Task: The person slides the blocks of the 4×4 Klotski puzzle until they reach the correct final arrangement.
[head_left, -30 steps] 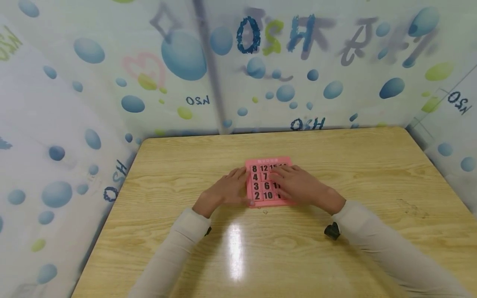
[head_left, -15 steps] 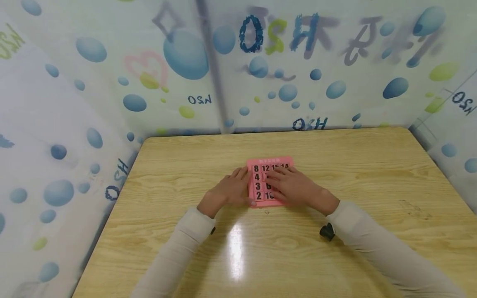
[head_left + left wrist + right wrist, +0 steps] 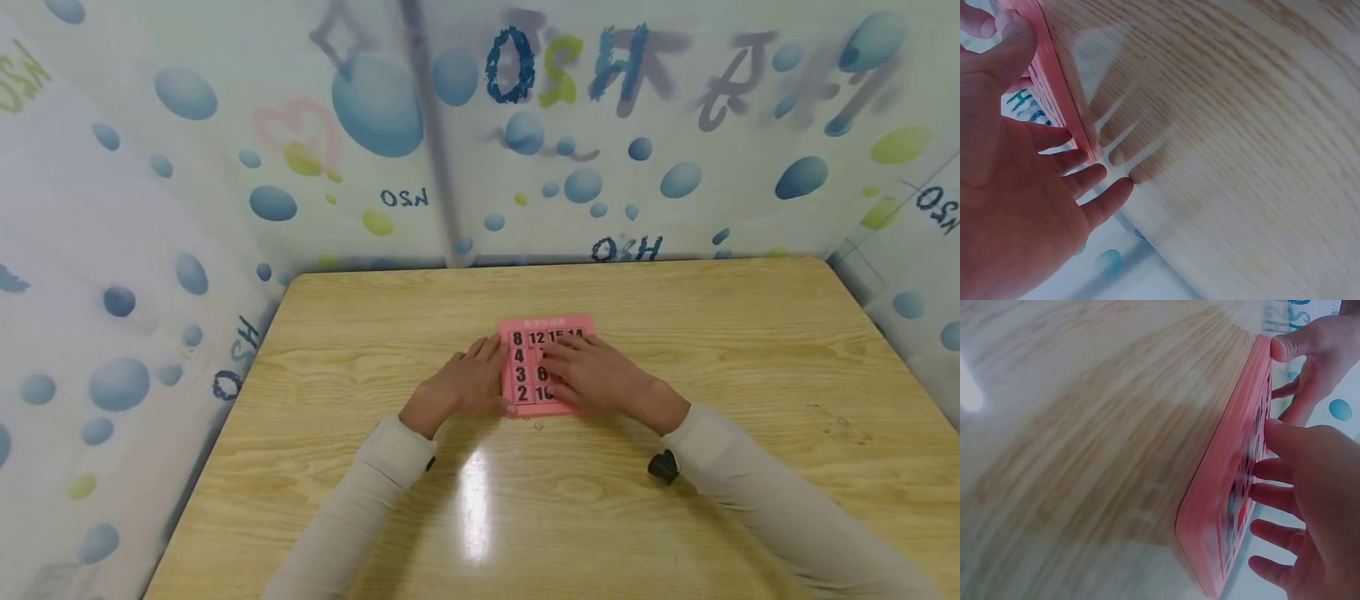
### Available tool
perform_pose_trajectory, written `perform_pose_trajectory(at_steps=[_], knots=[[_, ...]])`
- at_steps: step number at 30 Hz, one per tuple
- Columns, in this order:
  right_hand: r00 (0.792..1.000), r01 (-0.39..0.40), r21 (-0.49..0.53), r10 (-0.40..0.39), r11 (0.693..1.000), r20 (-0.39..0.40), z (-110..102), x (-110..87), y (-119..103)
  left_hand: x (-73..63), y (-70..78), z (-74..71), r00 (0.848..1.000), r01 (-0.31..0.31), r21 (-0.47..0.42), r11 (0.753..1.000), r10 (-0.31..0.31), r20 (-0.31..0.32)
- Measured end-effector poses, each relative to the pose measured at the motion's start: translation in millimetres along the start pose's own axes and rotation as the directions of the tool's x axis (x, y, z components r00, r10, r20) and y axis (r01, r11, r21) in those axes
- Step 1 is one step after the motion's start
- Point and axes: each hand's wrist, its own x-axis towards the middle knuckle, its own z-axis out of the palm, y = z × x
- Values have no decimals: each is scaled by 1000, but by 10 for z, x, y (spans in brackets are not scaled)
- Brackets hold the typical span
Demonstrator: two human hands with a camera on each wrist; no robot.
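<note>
Flanking the pink number puzzle (image 3: pixel 531 375), the two hands are apart from each other, their fingers extended and relaxed, neither clamped on anything. The puzzle lies flat on the wooden table (image 3: pixel 360 350), its lettered border on the side farthest from the person. The left hand (image 3: pixel 468 383) is at the puzzle's left edge, its fingers spread along that side and its thumb at the near left corner. From the opposite side, the right hand (image 3: pixel 600 375) reaches over the puzzle's right half, covering many of the black-numbered tiles (image 3: pixel 521 375); whether each of its fingertips touches them cannot be told. Uncovered tiles show 8, 12, 15 and a partly hidden 14 along the puzzle's far row, with 4, 3 and 2 following the 8 down its left column. Nearer the person than the puzzle are two pale sleeves (image 3: pixel 787 492), a dark object (image 3: pixel 663 467) by the right cuff, and a bright reflection (image 3: pixel 474 508). Beyond the puzzle stands a wall (image 3: pixel 337 242) patterned with blue drops and lettering.
</note>
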Motion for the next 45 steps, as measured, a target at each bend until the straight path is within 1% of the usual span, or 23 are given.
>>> perform_pose_trajectory(at_steps=[6,14,22,29,34,39,45], knots=[[1000,5,-30,-6,1000,-7,4,-44,37,5,0,-8,1000,-2,-2,1000,2,-5],[1000,2,-13,-2,1000,-5,-3,-89,71,7,2,-4,1000,1,-9,1000,-1,-1],[999,-7,0,7,1000,-34,10,-125,118,-10,10,-28,1000,-8,-29,1000,8,-4],[999,-10,-4,10,1000,-43,4,-144,128,6,9,-20,1000,5,-22,1000,-4,8],[998,13,-22,-14,1000,-61,-6,-154,113,20,5,-18,1000,0,-24,1000,0,7],[995,54,-30,-57,998,-86,-47,-185,21,21,9,-21,1000,-7,-18,1000,7,6],[992,110,-27,-111,994,-56,-57,-217,-134,4,19,-27,1000,-6,-16,1000,6,12]])
